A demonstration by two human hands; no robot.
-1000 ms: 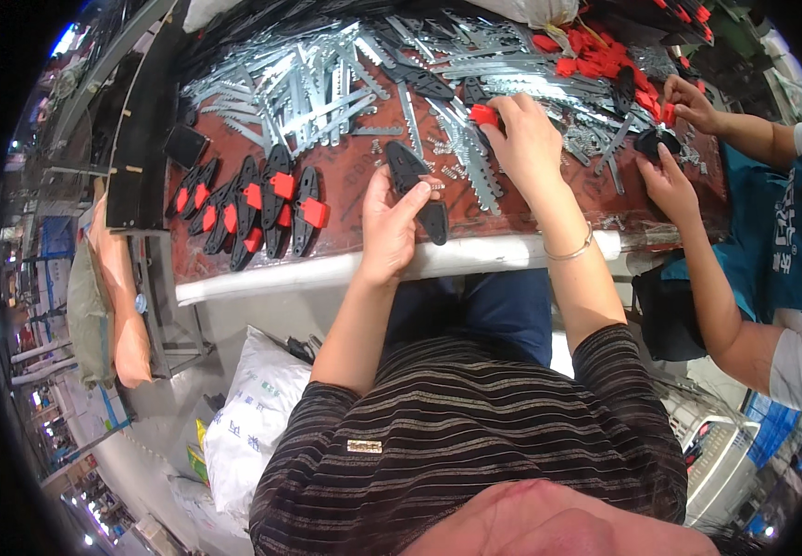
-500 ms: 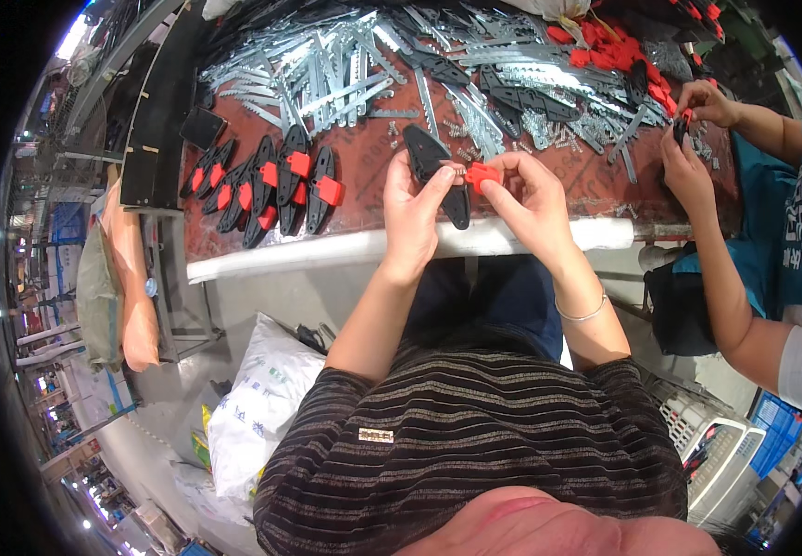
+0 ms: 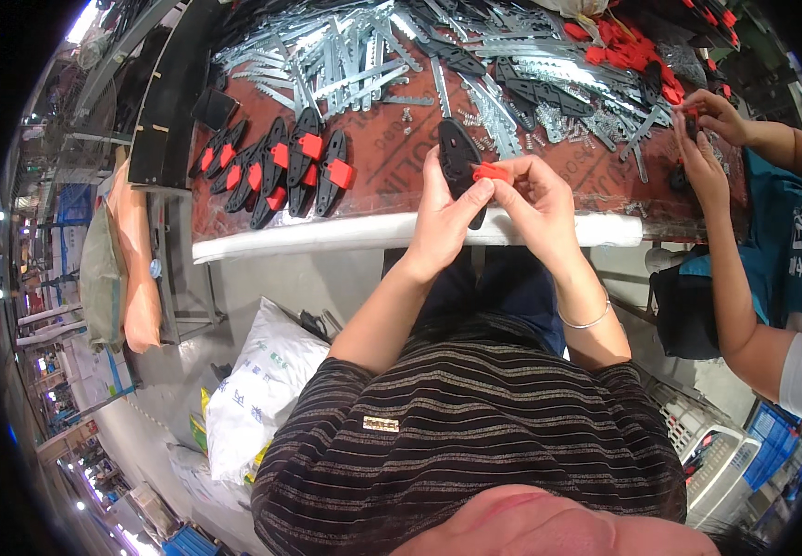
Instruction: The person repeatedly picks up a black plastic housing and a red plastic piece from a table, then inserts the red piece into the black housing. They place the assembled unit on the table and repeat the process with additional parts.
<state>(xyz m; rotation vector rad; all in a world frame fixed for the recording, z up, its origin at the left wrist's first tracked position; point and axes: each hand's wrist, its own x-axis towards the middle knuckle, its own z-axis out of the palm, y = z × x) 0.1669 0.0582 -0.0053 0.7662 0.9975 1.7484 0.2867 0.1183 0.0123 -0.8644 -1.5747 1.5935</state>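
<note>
Above the table's near edge, my left hand [image 3: 440, 221] grips a long black plastic part [image 3: 457, 151] with pointed ends, held nearly upright. A small red plastic piece [image 3: 490, 172] is pinched between the thumb and fingers of my right hand [image 3: 544, 208]. It meets the right side of the black part, close to my left thumb tip. My fingers cover much of the joint. To the left lies a row of black parts with red tabs [image 3: 337, 173]. Small coil springs [image 3: 563, 132] are scattered beyond my right hand.
Notched metal strips [image 3: 355, 74] heap across the back of the table [image 3: 392, 153], with loose red pieces [image 3: 637, 57] at the back right. A white padded roll [image 3: 318, 237] lines the front edge. At right, a co-worker's hands [image 3: 705, 153] handle a similar part.
The red piece has moved left against the black part; the spring earlier visible between them no longer shows. The black part stands more upright, and the whole view has shifted slightly.
</note>
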